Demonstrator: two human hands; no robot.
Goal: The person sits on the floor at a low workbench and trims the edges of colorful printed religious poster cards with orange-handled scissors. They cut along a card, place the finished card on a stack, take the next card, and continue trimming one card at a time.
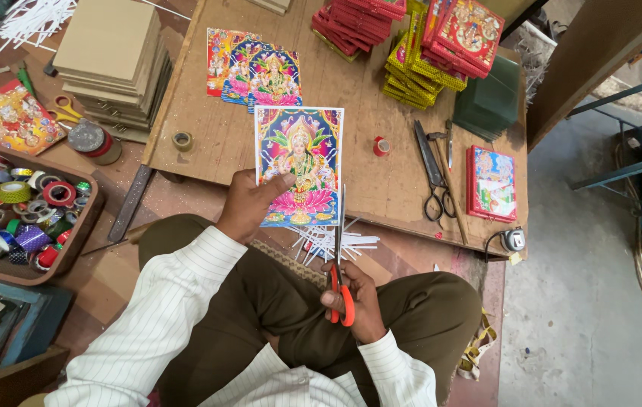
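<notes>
Held upright over the wooden board (381, 181) by the left hand (249, 207): a glossy, multicoloured picture print (298, 162), white-bordered, thumb pinching its left edge; right hand (355, 298) clenched around orange-handled scissors (340, 256), blades at the print's right edge.

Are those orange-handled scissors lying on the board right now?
No, the orange-handled scissors are in the right hand, blades up along the edge of the colourful print held by the left hand.
</notes>
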